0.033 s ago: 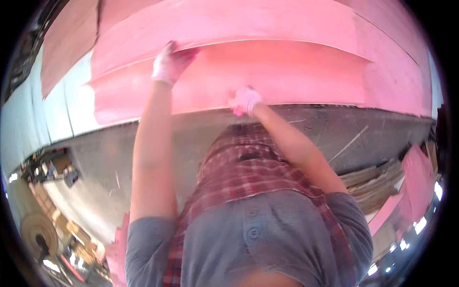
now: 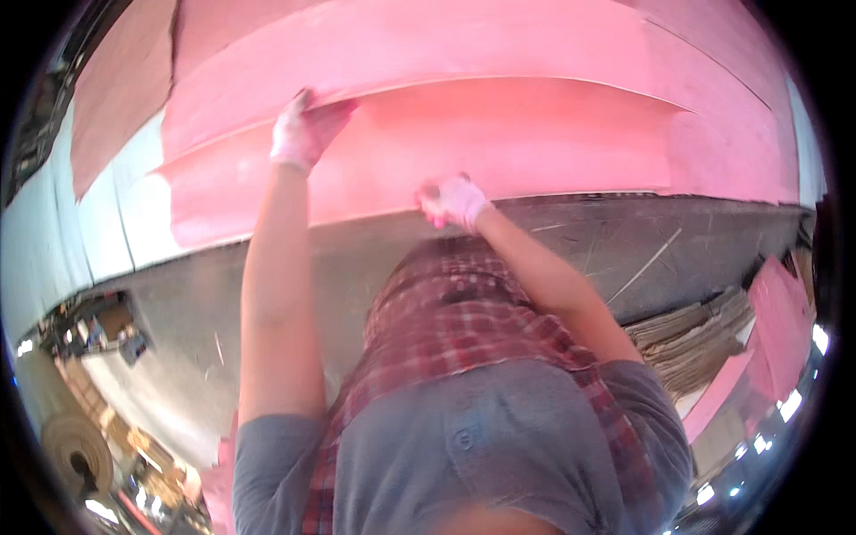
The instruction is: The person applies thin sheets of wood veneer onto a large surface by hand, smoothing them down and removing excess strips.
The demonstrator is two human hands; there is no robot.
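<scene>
Bright daylight, pink glare on sheets, soft blur, heavy fisheye bending, dark rim

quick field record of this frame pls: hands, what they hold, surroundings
left hand: gloved, raised, gripping the edge of the upper pink sheet
right hand: gloved, gripping the near edge of the lower pink sheet
sheets: large, thin, overlapping, upper one lifted off the lower
floor: grey, scuffed
right side: stack of brownish sheets
clothing: grey shirt, plaid apron

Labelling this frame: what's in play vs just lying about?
In play: left hand gripping the edge of the upper thin pink sheet; right hand on the lower pink sheet.
Lying about: stacked brown sheets; tan roll; grey floor.
</scene>
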